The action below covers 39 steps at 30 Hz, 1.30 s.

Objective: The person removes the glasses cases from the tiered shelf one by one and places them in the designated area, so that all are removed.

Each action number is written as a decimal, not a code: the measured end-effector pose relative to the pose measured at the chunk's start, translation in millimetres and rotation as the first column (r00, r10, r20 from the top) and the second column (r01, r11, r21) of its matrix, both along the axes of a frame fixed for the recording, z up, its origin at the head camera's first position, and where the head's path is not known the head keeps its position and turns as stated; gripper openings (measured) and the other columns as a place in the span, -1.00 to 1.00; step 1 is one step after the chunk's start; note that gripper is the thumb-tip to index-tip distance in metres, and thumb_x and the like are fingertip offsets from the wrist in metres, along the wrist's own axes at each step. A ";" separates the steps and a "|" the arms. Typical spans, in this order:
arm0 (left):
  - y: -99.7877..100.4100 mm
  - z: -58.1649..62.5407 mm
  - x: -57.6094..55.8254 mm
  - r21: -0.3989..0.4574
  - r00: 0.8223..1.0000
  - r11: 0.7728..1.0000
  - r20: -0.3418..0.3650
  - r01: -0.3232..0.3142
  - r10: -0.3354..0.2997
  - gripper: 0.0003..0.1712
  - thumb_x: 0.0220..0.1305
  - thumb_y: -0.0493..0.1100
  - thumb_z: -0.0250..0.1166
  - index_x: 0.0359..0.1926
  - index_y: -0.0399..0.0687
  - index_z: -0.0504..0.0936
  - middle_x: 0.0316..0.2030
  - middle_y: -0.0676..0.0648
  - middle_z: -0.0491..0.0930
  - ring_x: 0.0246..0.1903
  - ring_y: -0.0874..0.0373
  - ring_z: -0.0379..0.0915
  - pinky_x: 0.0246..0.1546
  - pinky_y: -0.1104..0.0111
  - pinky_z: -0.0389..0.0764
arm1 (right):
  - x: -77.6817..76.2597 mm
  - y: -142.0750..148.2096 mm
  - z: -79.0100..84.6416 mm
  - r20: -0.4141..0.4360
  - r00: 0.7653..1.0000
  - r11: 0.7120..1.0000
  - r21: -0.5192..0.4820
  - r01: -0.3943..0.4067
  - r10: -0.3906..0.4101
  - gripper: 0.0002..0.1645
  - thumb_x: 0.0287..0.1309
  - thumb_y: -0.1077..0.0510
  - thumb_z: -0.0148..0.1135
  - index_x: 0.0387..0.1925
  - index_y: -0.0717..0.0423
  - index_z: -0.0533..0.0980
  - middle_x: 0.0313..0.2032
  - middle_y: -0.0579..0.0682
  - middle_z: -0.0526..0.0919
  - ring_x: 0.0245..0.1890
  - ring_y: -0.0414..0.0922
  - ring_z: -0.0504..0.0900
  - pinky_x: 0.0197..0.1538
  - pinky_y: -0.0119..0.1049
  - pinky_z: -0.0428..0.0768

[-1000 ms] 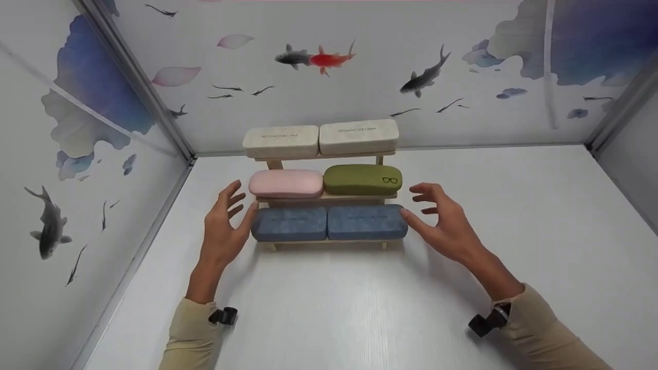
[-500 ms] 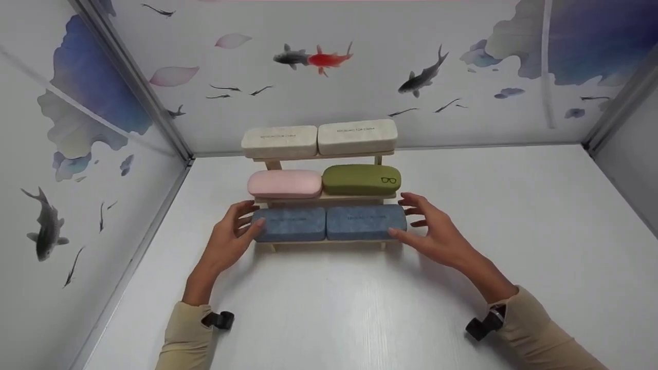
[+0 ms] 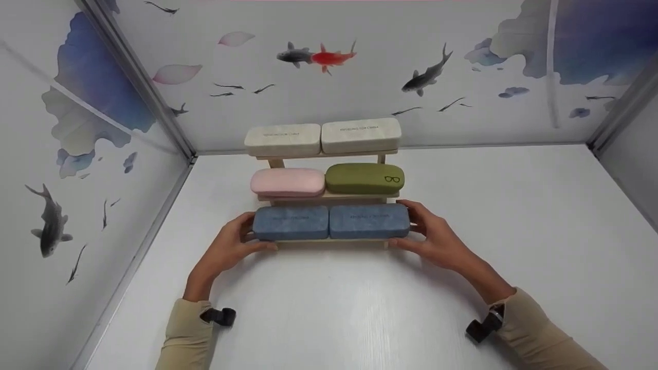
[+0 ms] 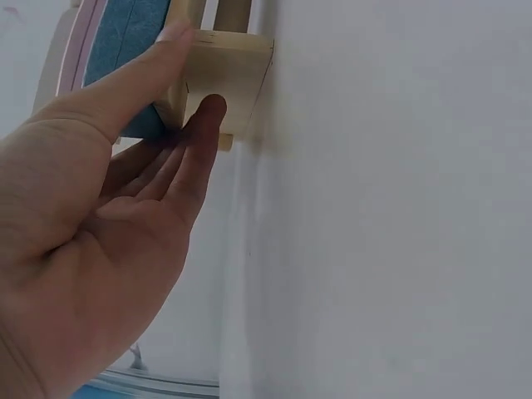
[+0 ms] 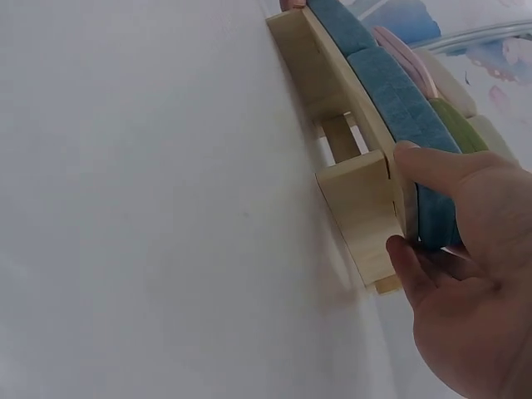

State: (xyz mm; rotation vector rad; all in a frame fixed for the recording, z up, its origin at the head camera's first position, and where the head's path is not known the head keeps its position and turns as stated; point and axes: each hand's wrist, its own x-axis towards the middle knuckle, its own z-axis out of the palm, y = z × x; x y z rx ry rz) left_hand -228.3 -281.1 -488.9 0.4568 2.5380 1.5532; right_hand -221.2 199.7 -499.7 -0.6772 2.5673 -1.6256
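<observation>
A three-tier wooden display rack [image 3: 354,240] stands on the table with glasses cases on its tiers. Two blue glasses cases [image 3: 290,223] lie end to end on the lowest tier. My left hand [image 3: 226,246] grips the left end of that tier, thumb along its front edge and fingers around the side. At the opposite end my right hand [image 3: 439,241] holds the tier the same way, its thumb on the wooden edge [image 5: 378,125] in the right wrist view. A pink case [image 3: 288,182] and a green case [image 3: 365,179] fill the middle tier.
Two cream cases [image 3: 282,140] rest on the top tier. Behind the rack rises a white wall [image 3: 370,31] printed with fish, and another printed wall [image 3: 31,128] is on the left. The white table [image 3: 329,308] extends in front and to both sides.
Both hands have come down and inward from beside the upper cases to the ends of the lowest tier. Their thumbs moved from the blue cases to the wooden front edge.
</observation>
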 end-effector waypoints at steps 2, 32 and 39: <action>0.5 -0.4 -0.9 0.017 1.000 1.000 0.012 0.007 -0.007 -0.04 0.15 -0.16 0.70 0.51 -0.07 0.43 0.33 -0.15 0.61 0.33 -0.02 0.63 0.29 0.40 0.69 | 0.0 0.4 -0.8 0.015 1.000 1.000 -0.020 0.005 -0.005 0.09 0.11 0.06 0.72 0.59 -0.05 0.33 0.32 -0.01 0.63 0.33 -0.05 0.65 0.37 -0.39 0.66; -2.6 -3.7 -2.6 0.048 0.997 0.999 0.075 0.000 -0.003 0.00 0.18 -0.19 0.68 0.56 -0.12 0.37 0.41 -0.19 0.55 0.39 -0.10 0.58 0.29 0.38 0.71 | 2.3 3.7 1.0 -0.051 0.996 0.997 0.004 0.077 -0.077 -0.09 0.10 0.00 0.72 0.47 -0.12 0.52 0.25 -0.06 0.75 0.21 -0.05 0.77 0.29 -0.22 0.75; -4.1 -2.8 -3.0 0.050 0.997 0.999 0.075 0.005 -0.008 -0.03 0.17 -0.18 0.69 0.53 -0.04 0.40 0.39 -0.18 0.52 0.34 -0.12 0.61 0.23 0.40 0.73 | -0.1 20.5 1.3 -0.011 0.998 0.997 -0.047 0.066 -0.066 -0.08 0.09 0.03 0.73 0.48 -0.18 0.52 0.32 -0.06 0.71 0.29 -0.06 0.74 0.30 -0.36 0.72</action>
